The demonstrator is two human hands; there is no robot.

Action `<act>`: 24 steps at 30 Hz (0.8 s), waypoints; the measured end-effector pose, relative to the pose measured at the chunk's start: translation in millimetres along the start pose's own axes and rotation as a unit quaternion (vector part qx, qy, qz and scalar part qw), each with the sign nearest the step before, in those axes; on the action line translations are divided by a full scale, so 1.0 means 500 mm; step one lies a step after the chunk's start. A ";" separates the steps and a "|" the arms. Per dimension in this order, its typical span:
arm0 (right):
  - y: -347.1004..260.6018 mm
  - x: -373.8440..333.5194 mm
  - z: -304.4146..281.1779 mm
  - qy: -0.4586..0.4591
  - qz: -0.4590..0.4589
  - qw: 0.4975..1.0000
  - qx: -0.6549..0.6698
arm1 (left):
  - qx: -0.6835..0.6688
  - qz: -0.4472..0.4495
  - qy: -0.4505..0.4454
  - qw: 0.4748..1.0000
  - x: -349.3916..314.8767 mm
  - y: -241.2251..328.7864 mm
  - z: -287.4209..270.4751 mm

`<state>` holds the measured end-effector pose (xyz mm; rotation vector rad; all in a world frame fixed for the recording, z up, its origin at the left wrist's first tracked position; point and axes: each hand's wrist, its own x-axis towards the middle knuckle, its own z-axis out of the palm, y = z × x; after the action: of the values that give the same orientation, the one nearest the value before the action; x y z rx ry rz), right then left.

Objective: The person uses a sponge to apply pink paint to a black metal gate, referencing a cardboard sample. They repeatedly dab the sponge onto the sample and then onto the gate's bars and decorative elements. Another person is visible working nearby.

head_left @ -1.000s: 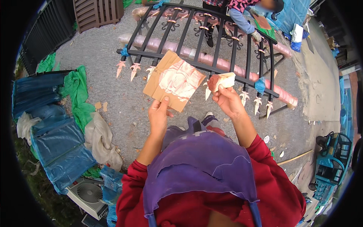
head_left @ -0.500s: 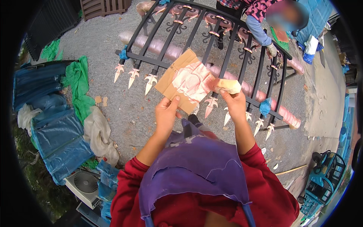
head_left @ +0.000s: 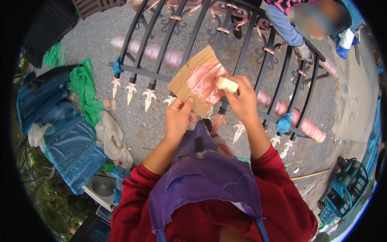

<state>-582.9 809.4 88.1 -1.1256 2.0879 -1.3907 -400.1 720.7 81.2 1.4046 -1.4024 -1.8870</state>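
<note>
My left hand point(head_left: 178, 117) pinches the lower left edge of a brown cardboard piece point(head_left: 181, 82), thumb on top. A crumpled, shiny patch of copper-pink paint point(head_left: 204, 78) covers the middle of the cardboard. In my right hand point(head_left: 242, 99) is a pale yellow sponge point(head_left: 228, 85), gripped between thumb and fingers at the cardboard's right edge, by the paint. Beyond both hands lies a black metal gate panel point(head_left: 193, 34) with scrollwork and copper-pink collars. Copper-pink spearheads point(head_left: 148, 100) point from its near rail toward me; the cardboard hides part of that rail.
The panel rests on a plastic-wrapped roll point(head_left: 161, 53). A co-worker's gloved hand point(head_left: 302, 51) touches its far right side. Blue plastic sheeting point(head_left: 70, 141), green netting point(head_left: 82, 80) and an air-conditioner unit point(head_left: 102, 186) stand left. A teal vehicle point(head_left: 342, 189) is at the lower right.
The sponge has turned in my right hand, its pale side now facing up, and has shifted left over the cardboard's edge. The co-worker's hand has moved slightly right and down in view.
</note>
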 end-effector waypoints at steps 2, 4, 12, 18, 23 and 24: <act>0.028 0.010 0.002 -0.014 -0.015 0.999 -0.027 | -0.001 -0.014 -0.001 1.000 0.015 0.006 0.017; 0.046 0.021 -0.003 -0.011 -0.005 0.998 -0.058 | -0.021 -0.018 -0.002 1.000 0.030 0.005 0.034; 0.068 0.062 -0.003 -0.077 -0.027 0.993 -0.080 | -0.055 -0.052 -0.013 0.997 0.101 0.007 0.067; 0.109 0.117 -0.019 -0.086 0.044 0.985 -0.141 | -0.062 -0.076 -0.027 0.995 0.169 -0.007 0.064; 0.217 0.213 -0.036 0.047 0.201 0.975 -0.078 | -0.085 -0.093 0.003 0.992 0.242 -0.021 0.022; 0.269 0.242 -0.043 0.097 0.197 0.972 -0.085 | -0.082 -0.100 0.007 0.992 0.254 -0.022 0.010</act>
<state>-725.0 751.3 -9.8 -0.5990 2.4411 -1.1855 -454.6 629.1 10.8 1.5197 -1.1066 -2.0596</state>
